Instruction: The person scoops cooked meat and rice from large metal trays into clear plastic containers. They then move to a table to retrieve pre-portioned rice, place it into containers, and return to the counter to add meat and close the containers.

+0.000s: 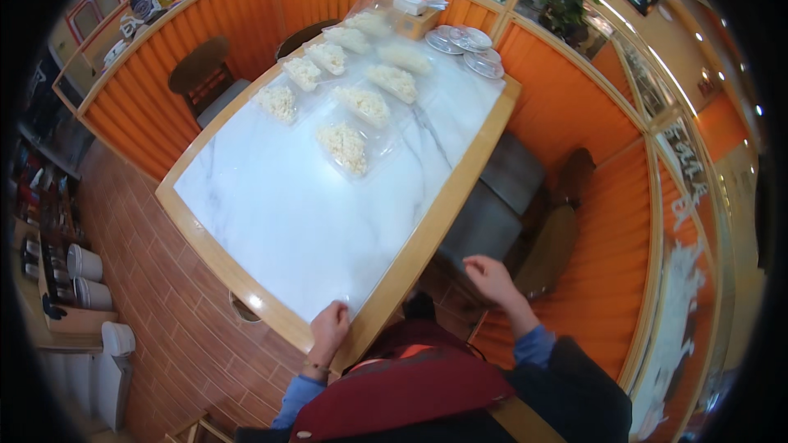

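Note:
My left hand (329, 327) is at the near corner of a marble-topped table (289, 215), fingers curled. A small clear glint shows by its fingertips; whether they grip anything is not visible. To the right, beyond the table's wooden edge, my right hand (491, 282) hangs in the air in front of a grey-seated chair (483, 227), fingers loosely bent and nothing visible in them. On the table, several clear plastic packs of pale, crumbly food lie in two rough rows. The nearest pack (345, 147) rests around mid-table, and another pack (277, 103) lies to its left.
Round clear-lidded containers (471, 49) stand at the far right end, beside a wooden box (414, 23) with white tissue on top. Orange pleated partitions (572, 92) enclose the table. A dark chair (206, 77) stands at the left. White buckets (86, 264) sit across the tiled floor.

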The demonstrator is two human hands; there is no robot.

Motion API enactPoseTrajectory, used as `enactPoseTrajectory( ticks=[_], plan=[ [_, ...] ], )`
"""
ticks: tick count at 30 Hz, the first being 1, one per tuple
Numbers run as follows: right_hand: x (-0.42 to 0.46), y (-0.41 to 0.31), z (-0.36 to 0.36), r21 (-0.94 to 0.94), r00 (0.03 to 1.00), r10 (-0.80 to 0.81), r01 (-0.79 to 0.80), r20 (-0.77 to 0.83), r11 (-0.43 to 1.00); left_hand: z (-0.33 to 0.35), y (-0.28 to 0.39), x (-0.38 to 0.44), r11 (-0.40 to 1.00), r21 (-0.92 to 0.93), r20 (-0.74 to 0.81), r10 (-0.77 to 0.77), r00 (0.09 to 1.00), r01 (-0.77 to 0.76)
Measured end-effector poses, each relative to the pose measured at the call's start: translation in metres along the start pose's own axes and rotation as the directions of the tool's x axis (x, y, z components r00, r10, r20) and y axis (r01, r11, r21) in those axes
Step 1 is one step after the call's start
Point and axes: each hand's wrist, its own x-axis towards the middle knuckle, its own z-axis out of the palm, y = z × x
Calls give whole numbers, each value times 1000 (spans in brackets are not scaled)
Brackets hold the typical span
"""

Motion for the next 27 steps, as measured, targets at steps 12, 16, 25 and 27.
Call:
enactPoseTrajectory(
  ticks=[12,16,25,27],
  plan=[
    [550,114,-58,738,942,328,-268,68,619,15,-10,-11,368,-670,9,-864,503,645],
    [636,108,-54,520,900,436,-364,-18,773,25,3,-3,262,-680,29,-924,382,684],
    [689,102,-47,647,847,452,-515,280,562,50,35,10,287,-641,-142,-956,257,712],
    [680,92,-45,634,870,421,-481,257,606,48,34,9,297,-584,-141,-954,266,755]
  ],
)
